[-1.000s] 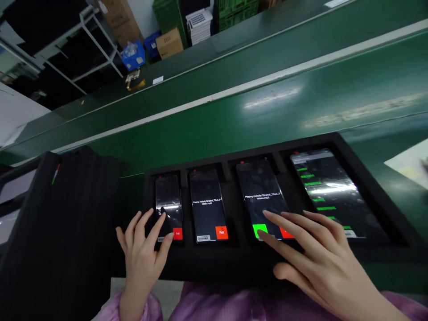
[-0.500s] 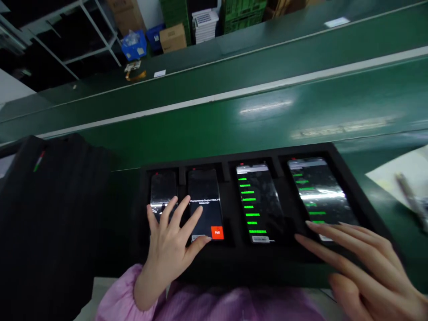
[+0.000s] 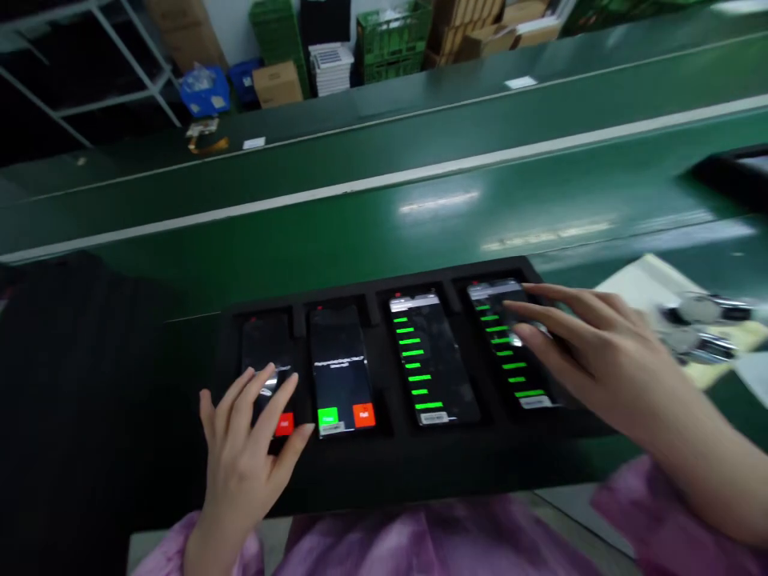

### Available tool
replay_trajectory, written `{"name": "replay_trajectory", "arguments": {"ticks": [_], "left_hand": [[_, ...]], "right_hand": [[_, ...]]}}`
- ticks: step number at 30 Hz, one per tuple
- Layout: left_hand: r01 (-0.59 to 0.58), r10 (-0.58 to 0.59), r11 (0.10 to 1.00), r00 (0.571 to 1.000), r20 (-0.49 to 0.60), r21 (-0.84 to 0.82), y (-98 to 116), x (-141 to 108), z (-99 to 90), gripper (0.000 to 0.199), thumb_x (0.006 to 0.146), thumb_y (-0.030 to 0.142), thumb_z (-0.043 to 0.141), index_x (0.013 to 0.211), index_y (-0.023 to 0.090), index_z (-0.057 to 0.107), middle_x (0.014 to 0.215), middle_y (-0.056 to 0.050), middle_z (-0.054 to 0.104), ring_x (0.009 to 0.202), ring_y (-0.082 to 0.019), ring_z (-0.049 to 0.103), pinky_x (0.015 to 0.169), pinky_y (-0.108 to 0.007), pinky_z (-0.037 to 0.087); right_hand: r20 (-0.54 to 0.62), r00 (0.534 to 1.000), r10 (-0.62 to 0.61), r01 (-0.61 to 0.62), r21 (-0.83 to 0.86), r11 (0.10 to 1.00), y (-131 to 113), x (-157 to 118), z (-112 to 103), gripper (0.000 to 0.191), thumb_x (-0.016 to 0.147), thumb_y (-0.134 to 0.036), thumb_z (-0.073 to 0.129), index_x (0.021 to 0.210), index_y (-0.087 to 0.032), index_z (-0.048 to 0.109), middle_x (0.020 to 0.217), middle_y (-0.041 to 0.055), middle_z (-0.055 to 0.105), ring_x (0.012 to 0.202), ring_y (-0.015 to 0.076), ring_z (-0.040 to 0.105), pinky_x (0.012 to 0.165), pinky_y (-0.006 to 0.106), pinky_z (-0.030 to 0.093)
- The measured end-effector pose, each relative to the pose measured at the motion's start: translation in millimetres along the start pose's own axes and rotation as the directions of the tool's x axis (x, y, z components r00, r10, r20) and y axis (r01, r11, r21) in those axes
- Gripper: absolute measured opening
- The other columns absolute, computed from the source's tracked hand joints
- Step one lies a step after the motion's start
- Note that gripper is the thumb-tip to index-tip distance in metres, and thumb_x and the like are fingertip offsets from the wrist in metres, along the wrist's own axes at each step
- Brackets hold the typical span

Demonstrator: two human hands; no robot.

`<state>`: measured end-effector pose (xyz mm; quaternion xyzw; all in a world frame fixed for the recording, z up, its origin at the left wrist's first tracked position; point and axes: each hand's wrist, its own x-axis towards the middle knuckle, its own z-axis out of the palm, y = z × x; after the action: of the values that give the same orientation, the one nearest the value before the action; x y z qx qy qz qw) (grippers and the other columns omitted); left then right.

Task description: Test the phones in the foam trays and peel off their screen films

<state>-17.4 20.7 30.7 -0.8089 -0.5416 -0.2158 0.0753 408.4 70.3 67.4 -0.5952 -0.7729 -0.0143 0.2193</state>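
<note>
Several smartphones lie face up in separate slots of a black foam tray (image 3: 384, 448). My left hand (image 3: 249, 448), fingers spread, is over the lower part of the leftmost phone (image 3: 267, 340), hiding much of its screen; a red button shows between the fingers. Beside it, the second phone (image 3: 339, 336) shows a line of text with a green and a red button. Green lines of text fill the third phone (image 3: 435, 352). My right hand (image 3: 591, 352) reaches over the rightmost phone (image 3: 516, 364), fingers apart near its upper screen. Whether the fingertips touch the glass I cannot tell.
A dark stack (image 3: 78, 400) stands at the left. On the right are papers (image 3: 642, 276) with a watch-like metal object (image 3: 702, 344), and a black tray (image 3: 732, 176) farther back. Green crates (image 3: 393, 40) and a cardboard box (image 3: 278, 84) stand beyond the bench.
My left hand has moved left from the second phone to the first, uncovering the second's green button. My right hand has moved up the rightmost phone. The camera view has shifted.
</note>
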Motion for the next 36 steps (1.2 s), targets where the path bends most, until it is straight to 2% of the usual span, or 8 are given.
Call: {"name": "replay_trajectory", "arguments": {"ticks": [6,13,16,20,24,28,32,36], "left_hand": [[0.135,-0.135,0.991,0.991,-0.001,-0.026,-36.7,-53.7,-30.6,0.052,0.101,0.024,0.066,0.151,0.028,0.055,0.125,-0.007,0.074,0.118,-0.024,0.07,0.121,-0.048,0.047],[0.132,-0.137,0.99,0.986,0.092,0.052,-31.8,-78.1,-31.9,0.047,0.104,0.027,0.061,0.151,0.028,0.057,0.149,-0.011,0.058,0.138,-0.027,0.057,0.131,-0.054,0.032],[0.137,-0.151,0.985,0.979,0.134,0.107,-32.9,-79.3,-31.7,0.043,0.107,0.033,0.055,0.15,0.029,0.057,0.157,-0.011,0.05,0.146,-0.028,0.049,0.135,-0.056,0.02],[0.219,-0.22,0.974,0.976,-0.006,-0.052,-44.1,-81.0,-31.1,0.052,0.109,0.042,0.053,0.157,0.025,0.048,0.15,-0.012,0.057,0.142,-0.025,0.054,0.135,-0.05,0.024],[0.237,-0.247,0.955,0.968,-0.035,-0.18,-69.9,-55.0,-28.1,0.047,0.109,0.043,0.052,0.154,0.029,0.051,0.142,-0.009,0.064,0.137,-0.024,0.06,0.129,-0.05,0.037],[0.274,-0.264,0.944,0.962,0.078,-0.186,-96.3,8.0,-21.0,0.044,0.11,0.044,0.051,0.151,0.029,0.056,0.149,-0.011,0.06,0.14,-0.027,0.057,0.12,-0.053,0.046],[0.179,-0.158,0.978,0.972,0.175,-0.111,-103.0,62.8,-3.7,0.042,0.112,0.047,0.043,0.14,0.031,0.069,0.153,-0.011,0.057,0.144,-0.033,0.052,0.124,-0.068,0.036],[0.122,-0.111,0.991,0.982,0.154,-0.062,-97.0,73.3,10.1,0.04,0.111,0.047,0.046,0.135,0.032,0.074,0.152,-0.012,0.06,0.144,-0.037,0.052,0.122,-0.08,0.028]], "right_hand": [[-0.055,0.942,-0.331,0.335,0.214,0.918,-70.5,-8.2,15.8,0.035,0.108,-0.042,0.052,0.14,-0.039,0.066,0.133,0.0025,0.074,0.114,0.0344,0.07,0.092,0.058,0.054],[-0.093,0.849,-0.52,0.523,0.284,0.803,-151.3,-1.2,54.6,0.027,0.113,-0.03,0.051,0.117,-0.022,0.077,0.13,0.0048,0.076,0.118,0.0234,0.069,0.101,0.047,0.05],[-0.108,0.858,-0.502,0.506,0.342,0.792,-161.0,3.0,58.0,0.025,0.113,-0.033,0.053,0.118,-0.024,0.076,0.128,0.0023,0.077,0.118,0.0205,0.068,0.105,0.044,0.048],[-0.114,0.869,-0.481,0.488,0.347,0.801,-155.0,2.7,57.7,0.021,0.113,-0.027,0.054,0.118,-0.021,0.073,0.128,0.0059,0.075,0.121,0.021,0.064,0.108,0.044,0.044],[-0.107,0.856,-0.505,0.512,0.295,0.807,-146.4,0.9,59.4,0.02,0.112,-0.022,0.052,0.117,-0.019,0.071,0.129,0.01,0.072,0.123,0.0242,0.061,0.106,0.045,0.044],[-0.083,0.856,-0.51,0.514,0.231,0.826,-140.2,4.8,54.1,0.023,0.113,-0.027,0.05,0.119,-0.019,0.071,0.135,0.0116,0.068,0.125,0.0269,0.059,0.101,0.046,0.044],[-0.057,0.855,-0.516,0.518,0.152,0.842,-128.4,13.3,40.9,0.027,0.114,-0.031,0.047,0.122,-0.021,0.071,0.139,0.0113,0.066,0.125,0.0281,0.058,0.101,0.047,0.043],[-0.043,0.877,-0.479,0.481,0.106,0.87,-124.6,16.6,36.0,0.03,0.114,-0.034,0.047,0.124,-0.021,0.072,0.141,0.0124,0.066,0.126,0.0297,0.058,0.099,0.048,0.045]]}}
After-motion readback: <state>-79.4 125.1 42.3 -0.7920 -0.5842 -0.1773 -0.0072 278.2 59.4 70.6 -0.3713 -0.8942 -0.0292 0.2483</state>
